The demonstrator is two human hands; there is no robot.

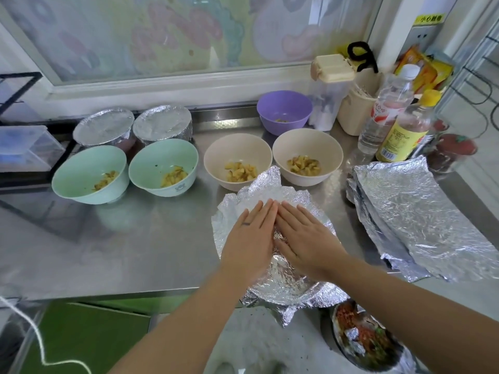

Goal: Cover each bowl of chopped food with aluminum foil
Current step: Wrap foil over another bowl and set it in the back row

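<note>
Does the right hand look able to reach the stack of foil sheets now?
Probably yes: the stack of foil sheets lies just beside the right hand, with only bare counter between them.

A clear bottle (pixel 386 114), a yellow-capped bottle (pixel 405 132), a lidded jug (pixel 327 103) and a beige holder (pixel 352 113) stand on the steel surface (pixel 135 238).

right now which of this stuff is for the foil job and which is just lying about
For the job: left hand, right hand, foil sheet under them, foil stack, left green bowl, right green bowl, left beige bowl, right beige bowl, purple bowl, left covered bowl, right covered bowl.
Lying about: clear bottle, yellow-capped bottle, lidded jug.
</note>
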